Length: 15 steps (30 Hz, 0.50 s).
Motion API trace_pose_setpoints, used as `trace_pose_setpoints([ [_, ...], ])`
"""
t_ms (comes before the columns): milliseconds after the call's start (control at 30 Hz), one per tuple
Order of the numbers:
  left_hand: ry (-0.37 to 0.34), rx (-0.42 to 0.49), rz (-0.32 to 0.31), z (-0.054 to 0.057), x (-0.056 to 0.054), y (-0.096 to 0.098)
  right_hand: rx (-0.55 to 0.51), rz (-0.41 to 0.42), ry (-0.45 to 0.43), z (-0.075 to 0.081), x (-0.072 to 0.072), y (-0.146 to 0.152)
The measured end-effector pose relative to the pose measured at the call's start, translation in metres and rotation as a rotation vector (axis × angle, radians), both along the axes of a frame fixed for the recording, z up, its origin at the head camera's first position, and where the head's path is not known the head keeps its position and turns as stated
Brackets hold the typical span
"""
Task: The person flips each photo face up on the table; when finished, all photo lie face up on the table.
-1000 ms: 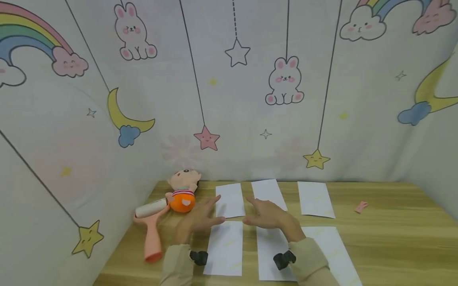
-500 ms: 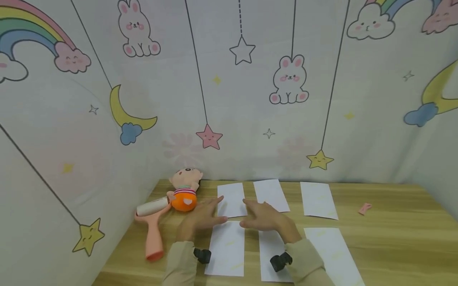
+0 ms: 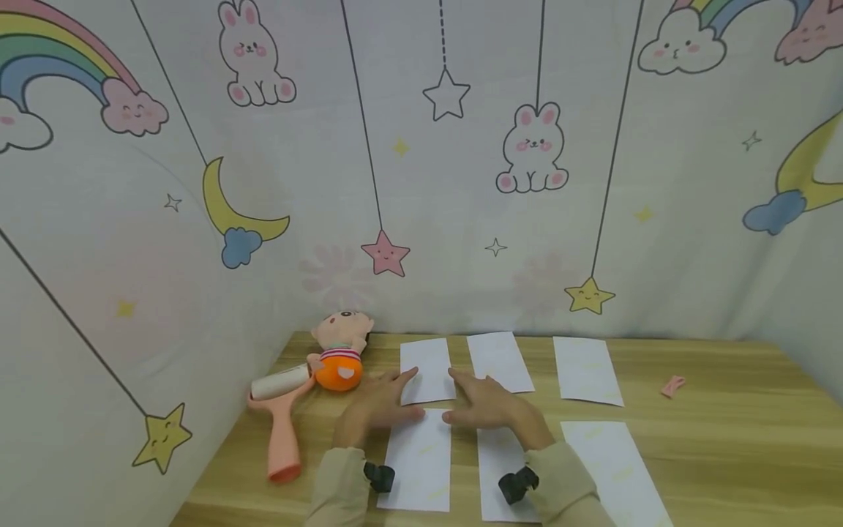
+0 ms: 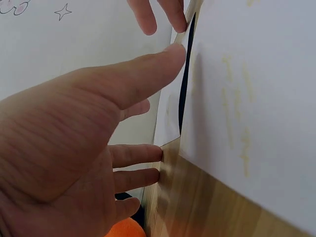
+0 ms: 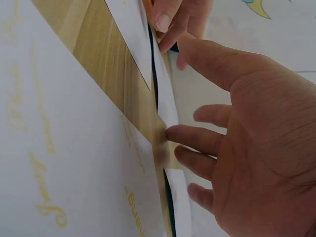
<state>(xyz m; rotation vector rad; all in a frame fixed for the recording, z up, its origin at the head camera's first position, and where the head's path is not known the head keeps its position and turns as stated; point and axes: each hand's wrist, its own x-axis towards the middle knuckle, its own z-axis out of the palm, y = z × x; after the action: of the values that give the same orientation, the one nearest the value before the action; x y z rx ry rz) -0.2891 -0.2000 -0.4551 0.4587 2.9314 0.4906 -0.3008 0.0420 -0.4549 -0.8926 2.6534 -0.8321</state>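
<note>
Wood-grain table (image 3: 744, 454) is bearing six white sheets (image 3: 588, 371) in two rows | roller (image 3: 282, 432) is lying beside plush toy (image 3: 339, 372) | small pink piece (image 3: 672, 386) is lying at right

Kids'-style nook: bunny-print backdrop (image 3: 454, 183), plush toy (image 3: 339, 366), wd tbl (image 3: 744, 454)

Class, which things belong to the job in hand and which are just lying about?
Probably the job:
flat white rectangular paper sheets
left hand
right hand

Probably lying about:
white cylindrical roller with pink handle
orange-bottomed plush doll
small elongated pink object

gap between hands (image 3: 490, 401); roller (image 3: 282, 435), doll (image 3: 339, 362) block left
</note>
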Motion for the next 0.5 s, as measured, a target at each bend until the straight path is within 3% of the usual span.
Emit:
trace_pose_setpoints([
  [300,-0.002,0.022,0.013,0.003,0.001,0.009,0.028,0.019,0.01,-0.002,0.002,-0.004],
  [500,0.012,-0.001,0.057,0.0,-0.001,0.014,0.037,0.035,0.015,-0.004,0.001,-0.008],
])
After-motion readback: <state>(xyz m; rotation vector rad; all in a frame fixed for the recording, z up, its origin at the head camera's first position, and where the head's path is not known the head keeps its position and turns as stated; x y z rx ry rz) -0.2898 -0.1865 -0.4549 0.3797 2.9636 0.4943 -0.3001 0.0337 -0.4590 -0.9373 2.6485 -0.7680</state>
